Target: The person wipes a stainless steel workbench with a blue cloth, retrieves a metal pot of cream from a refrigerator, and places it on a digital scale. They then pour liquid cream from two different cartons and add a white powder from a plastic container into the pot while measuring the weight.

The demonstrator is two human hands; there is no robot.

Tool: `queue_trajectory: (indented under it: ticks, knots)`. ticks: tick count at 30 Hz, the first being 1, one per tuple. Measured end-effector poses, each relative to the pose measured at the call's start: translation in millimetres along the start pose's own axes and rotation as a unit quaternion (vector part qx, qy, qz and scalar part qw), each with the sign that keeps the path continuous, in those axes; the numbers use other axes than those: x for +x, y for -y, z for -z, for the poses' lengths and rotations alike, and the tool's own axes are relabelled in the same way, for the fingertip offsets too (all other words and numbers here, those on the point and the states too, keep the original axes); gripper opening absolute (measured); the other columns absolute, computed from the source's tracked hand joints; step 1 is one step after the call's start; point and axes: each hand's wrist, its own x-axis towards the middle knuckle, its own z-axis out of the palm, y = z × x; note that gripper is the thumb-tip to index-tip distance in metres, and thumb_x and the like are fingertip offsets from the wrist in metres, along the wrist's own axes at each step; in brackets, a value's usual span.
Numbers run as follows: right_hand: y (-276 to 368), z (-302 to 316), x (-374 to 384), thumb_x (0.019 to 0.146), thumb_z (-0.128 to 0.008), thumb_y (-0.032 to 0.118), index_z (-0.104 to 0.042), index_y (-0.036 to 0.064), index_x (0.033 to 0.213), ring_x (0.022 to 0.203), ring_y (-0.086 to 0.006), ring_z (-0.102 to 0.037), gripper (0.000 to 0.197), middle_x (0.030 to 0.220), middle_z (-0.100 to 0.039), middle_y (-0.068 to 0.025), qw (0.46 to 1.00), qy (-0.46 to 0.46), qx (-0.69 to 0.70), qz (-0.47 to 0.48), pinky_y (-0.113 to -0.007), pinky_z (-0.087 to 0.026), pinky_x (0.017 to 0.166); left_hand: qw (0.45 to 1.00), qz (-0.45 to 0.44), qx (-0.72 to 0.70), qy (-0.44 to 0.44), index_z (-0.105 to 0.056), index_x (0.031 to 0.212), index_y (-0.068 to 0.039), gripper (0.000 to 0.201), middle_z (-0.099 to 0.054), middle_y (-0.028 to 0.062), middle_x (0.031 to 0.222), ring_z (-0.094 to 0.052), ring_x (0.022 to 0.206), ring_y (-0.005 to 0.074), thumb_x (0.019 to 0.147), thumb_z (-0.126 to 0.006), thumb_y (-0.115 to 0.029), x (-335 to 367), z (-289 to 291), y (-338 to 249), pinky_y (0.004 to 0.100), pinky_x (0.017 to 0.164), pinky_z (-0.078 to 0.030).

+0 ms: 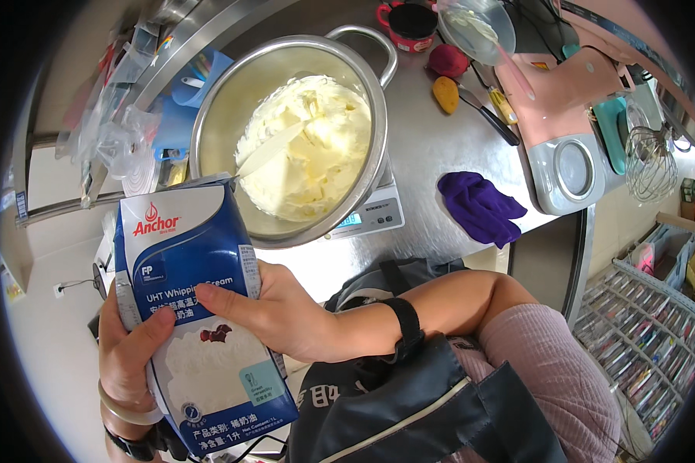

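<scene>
Both my hands grip a blue and white carton of whipping cream [208,339], its top tilted over the near left rim of a large steel bowl [375,92]. My left hand [131,347] wraps the carton's left side, thumb across the front. On the other side my right hand [262,312] holds it, thumb also on the front. A thick pale yellow creamy mass [309,154] fills much of the bowl. White liquid cream [269,150] runs from the carton's top corner onto that mass. Under the bowl's near right side sits a digital scale [380,214] with a lit display.
A purple cloth [483,207] lies on the steel counter [425,147] right of the bowl. Farther back are a knife [490,116], a yellow oval item [445,94], a red pot [411,27] and a clear bowl [479,35]. At right stand a pink stand mixer [560,100] and a whisk [650,158].
</scene>
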Motion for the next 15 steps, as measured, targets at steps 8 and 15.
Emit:
queue_trajectory:
  ticks: [8, 15]
  knots:
    - [-2.6, 2.6, 0.3, 0.088, -0.055, 0.011, -0.055, 0.0006, 0.101, 0.08, -0.007, -0.053, 0.018, 0.092, -0.06, -0.0025, 0.999, -0.015, -0.019, 0.02, -0.023, -0.046, 0.068, 0.999, 0.031, 0.004, 0.042, -0.043, 0.117, 0.003, 0.051, -0.06, 0.0158, 0.102, -0.06, 0.089, 0.0255, 0.074, -0.065, -0.013, 5.2, 10.3, 4.0, 0.0332, 0.082, -0.048]
    - [-0.9, 4.9, -0.1, 0.088, -0.054, 0.013, -0.054, -0.0003, 0.104, 0.081, -0.0074, -0.053, 0.02, 0.092, -0.06, -0.002, 1.0, -0.002, -0.003, 0.005, -0.023, -0.046, 0.072, 0.978, 0.138, -0.159, -0.003, -0.052, 0.113, -0.004, 0.04, -0.063, 0.0123, 0.095, -0.064, 0.076, 0.0205, 0.085, -0.054, -0.032, 29.6, -2.4, -6.7, 0.0304, 0.067, -0.054]
